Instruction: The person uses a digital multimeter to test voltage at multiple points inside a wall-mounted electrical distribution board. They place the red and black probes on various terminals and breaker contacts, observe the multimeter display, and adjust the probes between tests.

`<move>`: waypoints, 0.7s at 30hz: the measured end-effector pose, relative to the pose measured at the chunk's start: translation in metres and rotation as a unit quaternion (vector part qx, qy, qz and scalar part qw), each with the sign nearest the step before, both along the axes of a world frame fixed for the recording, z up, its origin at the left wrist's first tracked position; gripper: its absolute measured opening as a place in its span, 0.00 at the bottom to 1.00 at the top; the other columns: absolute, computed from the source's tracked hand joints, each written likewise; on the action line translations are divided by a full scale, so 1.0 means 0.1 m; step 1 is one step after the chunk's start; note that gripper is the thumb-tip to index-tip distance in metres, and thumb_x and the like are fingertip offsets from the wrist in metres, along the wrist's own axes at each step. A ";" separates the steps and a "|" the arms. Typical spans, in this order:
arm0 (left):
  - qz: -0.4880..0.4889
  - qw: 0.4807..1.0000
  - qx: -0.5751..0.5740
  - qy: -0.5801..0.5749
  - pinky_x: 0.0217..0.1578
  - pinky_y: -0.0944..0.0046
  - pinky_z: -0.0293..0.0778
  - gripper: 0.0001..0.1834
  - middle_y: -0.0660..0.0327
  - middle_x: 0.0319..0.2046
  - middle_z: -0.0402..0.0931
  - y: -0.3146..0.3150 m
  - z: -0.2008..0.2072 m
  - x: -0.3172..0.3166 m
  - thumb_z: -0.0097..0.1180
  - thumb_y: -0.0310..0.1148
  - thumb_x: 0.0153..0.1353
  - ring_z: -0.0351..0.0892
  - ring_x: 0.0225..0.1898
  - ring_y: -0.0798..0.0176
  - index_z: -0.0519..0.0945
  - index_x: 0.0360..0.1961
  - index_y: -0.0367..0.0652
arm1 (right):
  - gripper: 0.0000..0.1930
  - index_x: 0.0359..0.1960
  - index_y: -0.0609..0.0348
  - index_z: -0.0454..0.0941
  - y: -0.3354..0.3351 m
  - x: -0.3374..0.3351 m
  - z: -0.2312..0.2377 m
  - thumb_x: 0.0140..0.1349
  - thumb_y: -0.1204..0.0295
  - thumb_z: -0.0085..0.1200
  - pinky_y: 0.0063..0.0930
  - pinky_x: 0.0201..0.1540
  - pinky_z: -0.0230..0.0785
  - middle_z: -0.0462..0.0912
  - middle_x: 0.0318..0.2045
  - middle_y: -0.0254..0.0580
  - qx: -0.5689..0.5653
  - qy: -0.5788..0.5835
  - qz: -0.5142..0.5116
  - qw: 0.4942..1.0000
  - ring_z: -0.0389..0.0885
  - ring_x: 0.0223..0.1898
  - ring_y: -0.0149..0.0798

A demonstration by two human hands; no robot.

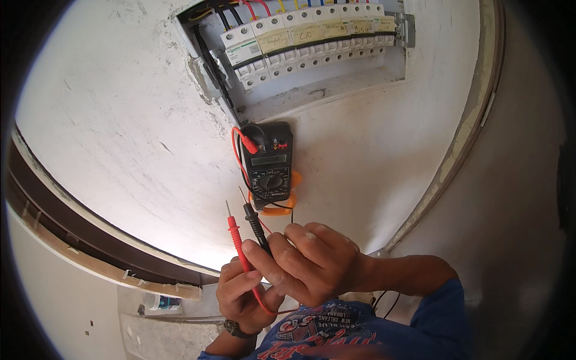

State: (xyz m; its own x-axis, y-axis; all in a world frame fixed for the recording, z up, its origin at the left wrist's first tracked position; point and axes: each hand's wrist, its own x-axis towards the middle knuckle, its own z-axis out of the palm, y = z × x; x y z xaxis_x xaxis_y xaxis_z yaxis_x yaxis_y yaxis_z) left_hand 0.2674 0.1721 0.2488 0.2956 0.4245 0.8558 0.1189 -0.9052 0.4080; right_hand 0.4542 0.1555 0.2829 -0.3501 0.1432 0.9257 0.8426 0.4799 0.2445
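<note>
Handwriting is running across yellowish labels [306, 36] on circuit breakers [312, 51]; printed lettering is crossing the blue shirt [327, 330]; small markings are ringing the dial [270, 182] of the multimeter [268, 162].

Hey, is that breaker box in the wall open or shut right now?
Open. No cover lies over the breaker box: its row of white breakers and the coloured wires above them show.

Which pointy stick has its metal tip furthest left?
The red probe: the other one, the black probe, has its tip further right in the picture.

dark brown frame [90, 245] at left; white-blue container [163, 302] near its end
</note>
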 end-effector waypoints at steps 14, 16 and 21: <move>0.028 0.984 -0.078 -0.157 0.29 0.67 0.81 0.22 0.57 0.39 0.77 0.04 -0.06 0.10 0.72 0.27 0.61 0.82 0.33 0.65 0.70 0.48 0.49 | 0.17 0.52 0.55 0.82 0.14 0.38 -0.05 0.62 0.66 0.66 0.26 0.33 0.76 0.82 0.34 0.36 0.027 0.020 0.184 0.982 0.80 0.34 0.36; 0.040 0.987 -0.018 -0.154 0.28 0.69 0.79 0.15 0.57 0.40 0.73 0.14 -0.03 -0.02 0.64 0.25 0.65 0.80 0.34 0.64 0.74 0.50 0.45 | 0.14 0.45 0.56 0.83 0.26 0.66 0.06 0.58 0.71 0.68 0.28 0.32 0.76 0.82 0.33 0.37 0.015 0.061 0.137 0.989 0.81 0.33 0.38; 0.061 0.977 0.015 -0.203 0.35 0.68 0.75 0.15 0.57 0.42 0.76 0.30 -0.01 -0.39 0.62 0.23 0.67 0.77 0.39 0.63 0.76 0.53 0.44 | 0.11 0.44 0.57 0.88 0.65 1.37 0.60 0.59 0.73 0.70 0.26 0.31 0.72 0.86 0.33 0.38 -0.065 0.077 0.018 0.995 0.82 0.31 0.31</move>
